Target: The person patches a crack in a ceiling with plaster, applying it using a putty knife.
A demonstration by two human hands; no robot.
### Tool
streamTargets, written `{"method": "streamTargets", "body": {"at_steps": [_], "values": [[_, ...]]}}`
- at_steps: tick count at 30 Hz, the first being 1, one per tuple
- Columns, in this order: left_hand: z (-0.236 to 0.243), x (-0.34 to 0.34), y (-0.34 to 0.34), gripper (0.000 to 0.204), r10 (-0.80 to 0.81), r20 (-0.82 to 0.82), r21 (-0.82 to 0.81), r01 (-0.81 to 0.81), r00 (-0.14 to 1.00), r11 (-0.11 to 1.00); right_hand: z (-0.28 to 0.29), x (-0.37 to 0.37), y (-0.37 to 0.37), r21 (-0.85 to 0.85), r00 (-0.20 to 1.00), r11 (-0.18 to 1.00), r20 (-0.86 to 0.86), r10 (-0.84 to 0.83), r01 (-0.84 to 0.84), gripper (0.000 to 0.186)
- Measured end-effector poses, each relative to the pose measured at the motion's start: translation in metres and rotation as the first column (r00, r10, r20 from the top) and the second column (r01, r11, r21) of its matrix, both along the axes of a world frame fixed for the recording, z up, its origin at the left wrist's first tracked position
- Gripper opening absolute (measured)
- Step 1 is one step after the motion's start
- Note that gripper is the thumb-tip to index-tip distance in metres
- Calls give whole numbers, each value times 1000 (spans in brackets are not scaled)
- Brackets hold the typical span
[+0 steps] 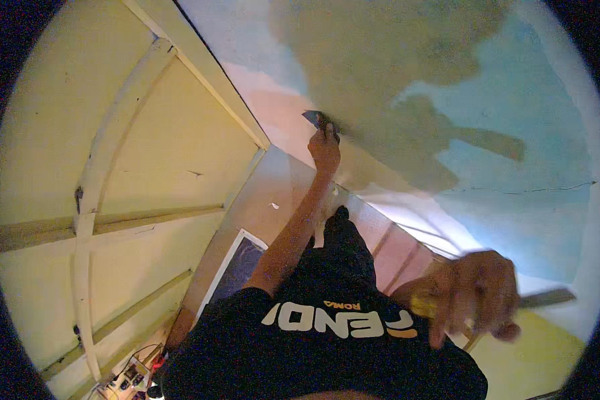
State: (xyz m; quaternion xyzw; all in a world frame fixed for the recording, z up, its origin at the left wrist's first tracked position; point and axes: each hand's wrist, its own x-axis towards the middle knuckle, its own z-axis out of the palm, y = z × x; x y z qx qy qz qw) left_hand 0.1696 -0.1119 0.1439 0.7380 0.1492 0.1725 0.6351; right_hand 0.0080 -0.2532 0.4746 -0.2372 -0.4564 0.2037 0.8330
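My left hand, reaching up the middle, is closed around a dark flat piece with a pointed corner. It presses against or sits very close to the painted wall; what the piece is, I cannot make out. At the lower right my right hand is raised in front of the wall, its fingers curled and smeared by motion. A flat grey-brown tool sticks out past its right side, and a yellow part shows at its left. The tool's kind is unclear.
The wall has pale blue paint, a thin crack and my shadow. Yellow panels with wooden battens run along the left. A white-framed dark panel lies lower down. Cables and small items clutter the lower left corner.
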Motion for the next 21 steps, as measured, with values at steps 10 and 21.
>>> {"method": "streamTargets", "body": {"at_steps": [10,21], "values": [[1,-8,0,40,-93,82,-32,96,992,995,35,23,0,381,842,821,167,-513,425,14],[-4,-7,-21,37,-163,51,-186,169,985,968,40,43,35,400,857,847,227,-462,351,15]]}}
